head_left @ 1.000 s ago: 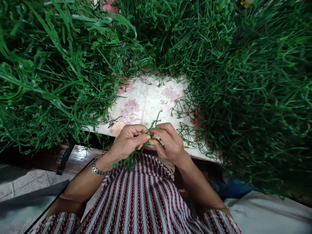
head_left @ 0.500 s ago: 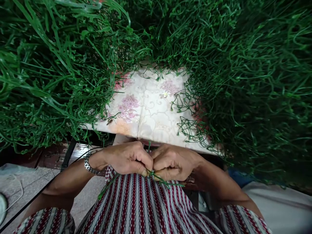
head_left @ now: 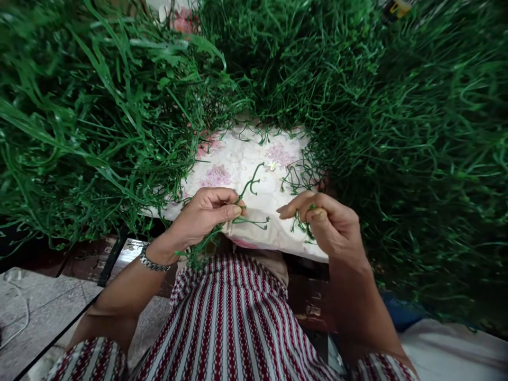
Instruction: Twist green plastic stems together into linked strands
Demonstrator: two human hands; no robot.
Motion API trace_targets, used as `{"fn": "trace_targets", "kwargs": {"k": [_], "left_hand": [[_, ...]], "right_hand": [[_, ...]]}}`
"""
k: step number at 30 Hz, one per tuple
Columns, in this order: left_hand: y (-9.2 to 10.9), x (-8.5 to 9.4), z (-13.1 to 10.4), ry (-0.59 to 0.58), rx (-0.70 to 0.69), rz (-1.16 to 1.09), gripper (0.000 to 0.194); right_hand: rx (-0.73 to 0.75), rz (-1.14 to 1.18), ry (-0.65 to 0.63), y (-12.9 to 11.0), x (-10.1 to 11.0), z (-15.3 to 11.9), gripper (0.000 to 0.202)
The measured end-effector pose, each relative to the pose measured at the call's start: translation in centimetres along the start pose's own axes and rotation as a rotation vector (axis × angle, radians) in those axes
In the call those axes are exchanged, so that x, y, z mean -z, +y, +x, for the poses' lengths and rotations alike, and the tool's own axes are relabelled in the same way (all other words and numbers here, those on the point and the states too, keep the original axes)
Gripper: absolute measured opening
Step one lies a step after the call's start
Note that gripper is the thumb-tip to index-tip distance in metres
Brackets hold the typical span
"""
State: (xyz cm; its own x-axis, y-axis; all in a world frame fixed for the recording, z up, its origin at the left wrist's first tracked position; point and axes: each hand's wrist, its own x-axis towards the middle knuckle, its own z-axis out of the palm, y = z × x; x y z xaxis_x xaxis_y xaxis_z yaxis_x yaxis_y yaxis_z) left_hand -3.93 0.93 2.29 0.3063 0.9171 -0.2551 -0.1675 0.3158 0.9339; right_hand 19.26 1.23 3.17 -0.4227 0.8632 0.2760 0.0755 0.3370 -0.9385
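My left hand (head_left: 204, 214), with a metal watch on its wrist, pinches a thin green branching plastic-looking stem (head_left: 251, 185) between thumb and fingers. Forked tips of it stick out over the floral cloth (head_left: 248, 145), and more green strands (head_left: 194, 256) hang below the palm. To the right, my right hand (head_left: 331, 219) is raised above the cloth edge, apart from the left. Its thumb presses against curled fingers with a bit of green stem (head_left: 312, 207) showing between them, while the index finger points left. How much it holds is partly hidden.
Large heaps of green plastic-looking strands rise at the left (head_left: 79, 132) and right (head_left: 416, 148), meeting behind the cloth. A few loose stems (head_left: 296, 177) lie at the cloth's right side. A dark cable (head_left: 59, 336) runs across the lower left.
My hands were together near my lap, working on a green stem. Now they have risen over the cloth and parted, the right moving rightward. The view has shifted slightly.
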Motion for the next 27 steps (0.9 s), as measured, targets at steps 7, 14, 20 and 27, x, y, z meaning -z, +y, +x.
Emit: {"fn": "trace_targets", "kwargs": {"k": [7, 14, 20, 27], "left_hand": [[-0.9, -1.9, 1.4, 0.118, -0.107, -0.026, 0.024], [-2.4, -2.4, 1.2, 0.206, -0.180, 0.053, 0.019], [-2.4, -2.9, 1.3, 0.258, -0.197, -0.041, 0.012], [-2.5, -3.5, 2.6, 0.290, -0.194, -0.246, 0.019]], "right_hand": [[0.160, -0.522, 0.163, 0.3, -3.9, 1.3, 0.014], [0.140, -0.578, 0.072, 2.6, -5.9, 1.3, 0.017], [0.095, -0.438, 0.159, 3.1, -6.9, 0.8, 0.016], [0.015, -0.418, 0.137, 2.9, -6.9, 1.6, 0.022]]}}
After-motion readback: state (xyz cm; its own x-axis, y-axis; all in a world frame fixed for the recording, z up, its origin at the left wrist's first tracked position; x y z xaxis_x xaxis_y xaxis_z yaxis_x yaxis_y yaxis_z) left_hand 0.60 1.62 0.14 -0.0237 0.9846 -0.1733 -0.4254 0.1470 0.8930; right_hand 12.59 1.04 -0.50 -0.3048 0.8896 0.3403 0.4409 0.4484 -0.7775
